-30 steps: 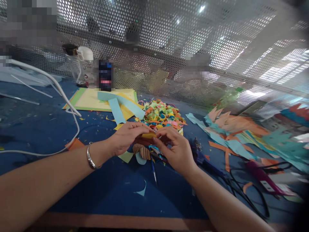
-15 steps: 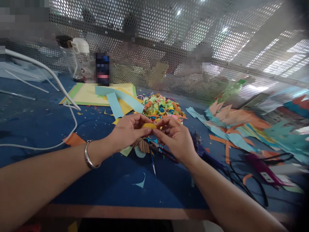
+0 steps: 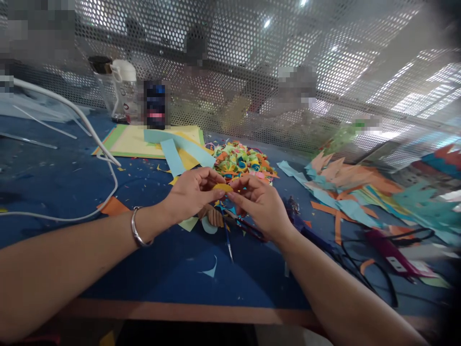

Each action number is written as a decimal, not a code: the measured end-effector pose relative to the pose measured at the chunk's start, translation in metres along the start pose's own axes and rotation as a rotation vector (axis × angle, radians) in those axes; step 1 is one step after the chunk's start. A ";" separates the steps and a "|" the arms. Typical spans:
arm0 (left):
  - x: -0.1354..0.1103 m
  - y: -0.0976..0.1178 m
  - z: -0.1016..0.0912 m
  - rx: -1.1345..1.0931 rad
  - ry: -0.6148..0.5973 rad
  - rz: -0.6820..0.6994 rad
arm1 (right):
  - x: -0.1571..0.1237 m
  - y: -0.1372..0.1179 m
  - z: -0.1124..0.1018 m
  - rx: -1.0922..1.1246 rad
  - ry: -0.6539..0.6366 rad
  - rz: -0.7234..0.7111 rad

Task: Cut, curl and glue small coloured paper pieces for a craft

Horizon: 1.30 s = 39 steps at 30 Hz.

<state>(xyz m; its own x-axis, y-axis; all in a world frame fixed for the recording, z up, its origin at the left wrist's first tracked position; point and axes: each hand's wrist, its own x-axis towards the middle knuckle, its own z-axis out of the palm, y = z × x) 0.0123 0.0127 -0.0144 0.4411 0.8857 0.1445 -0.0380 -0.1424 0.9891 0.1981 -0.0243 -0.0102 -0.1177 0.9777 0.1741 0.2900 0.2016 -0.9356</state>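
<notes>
Between my fingertips is a small yellow piece of paper with a curved upper edge. My left hand pinches it from the left, and my right hand pinches its right end. Just below them on the table lie scissors, partly hidden by my right hand, and a thin blue pen-like stick. Brown pleated paper and a light blue rounded paper piece rest under my left hand. Behind the hands is a heap of multicoloured paper scraps.
Paper sheets with blue strips lie at the back left, near two bottles. A white cable arches at left. A blue glue gun, a purple power strip, black cords and peach cut paper occupy the right.
My hands stay nearly in place, still pinching the yellow paper, which looks slightly turned. The view has shifted a little.
</notes>
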 end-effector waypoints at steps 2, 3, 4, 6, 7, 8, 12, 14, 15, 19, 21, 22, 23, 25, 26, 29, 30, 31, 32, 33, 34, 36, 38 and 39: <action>0.001 0.000 -0.001 0.044 0.025 0.035 | 0.001 0.000 -0.003 -0.049 -0.013 -0.003; 0.002 0.000 -0.001 0.053 0.051 0.054 | 0.002 -0.001 -0.006 -0.102 -0.026 -0.006; 0.002 -0.001 -0.002 0.055 0.086 0.071 | 0.003 -0.001 -0.008 -0.183 -0.046 -0.012; 0.004 -0.002 -0.005 0.041 0.165 0.095 | 0.004 -0.003 -0.015 -0.411 -0.125 -0.031; 0.006 -0.003 -0.006 0.031 0.204 0.101 | 0.004 -0.004 -0.018 -0.537 -0.183 -0.040; 0.007 -0.005 -0.007 0.021 0.240 0.103 | 0.004 -0.005 -0.020 -0.651 -0.250 -0.040; 0.011 -0.009 -0.010 -0.048 0.315 0.089 | 0.003 -0.006 -0.026 -0.897 -0.437 0.033; 0.011 -0.011 -0.010 -0.078 0.310 0.073 | 0.004 -0.006 -0.027 -0.952 -0.447 0.031; 0.011 -0.011 -0.010 -0.086 0.306 0.065 | 0.004 -0.006 -0.028 -0.975 -0.445 0.018; 0.010 -0.011 -0.008 -0.093 0.309 0.042 | 0.004 -0.007 -0.031 -0.989 -0.457 0.028; 0.011 -0.011 -0.008 -0.090 0.318 0.039 | 0.003 -0.009 -0.032 -0.950 -0.488 0.053; 0.011 -0.012 -0.008 -0.089 0.322 0.039 | 0.002 -0.010 -0.033 -0.931 -0.503 0.064; 0.012 -0.012 -0.009 -0.089 0.323 0.040 | 0.001 -0.011 -0.033 -0.920 -0.511 0.074; 0.012 -0.013 -0.009 -0.090 0.319 0.036 | -0.001 -0.012 -0.033 -0.934 -0.505 0.078; 0.012 -0.013 -0.009 -0.092 0.315 0.033 | -0.001 -0.012 -0.033 -0.955 -0.498 0.074; 0.011 -0.012 -0.007 -0.107 0.305 0.019 | -0.001 -0.013 -0.037 -1.017 -0.489 0.074; 0.011 -0.012 -0.006 -0.116 0.299 0.014 | 0.000 -0.013 -0.039 -1.034 -0.482 0.084; 0.010 -0.011 -0.005 -0.127 0.291 0.007 | 0.000 -0.013 -0.041 -1.050 -0.466 0.095; 0.009 -0.010 -0.004 -0.140 0.283 -0.005 | 0.001 -0.013 -0.044 -1.066 -0.440 0.102; 0.008 -0.009 -0.003 -0.154 0.277 -0.020 | 0.002 -0.012 -0.046 -1.077 -0.400 0.098; 0.008 -0.008 -0.001 -0.171 0.271 -0.036 | 0.003 -0.012 -0.047 -1.076 -0.348 0.084; 0.006 -0.006 0.001 -0.208 0.259 -0.064 | 0.004 -0.012 -0.047 -1.010 -0.217 0.024; 0.005 -0.005 0.004 -0.232 0.241 -0.082 | 0.003 -0.013 -0.042 -0.860 -0.091 -0.063; 0.004 -0.005 0.005 -0.235 0.230 -0.089 | 0.002 -0.013 -0.039 -0.771 -0.046 -0.107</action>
<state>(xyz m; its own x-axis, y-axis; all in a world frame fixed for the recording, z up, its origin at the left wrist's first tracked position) 0.0187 0.0151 -0.0185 0.2390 0.9704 0.0337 -0.2259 0.0218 0.9739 0.2309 -0.0223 0.0147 -0.2168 0.9504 0.2229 0.8512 0.2958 -0.4336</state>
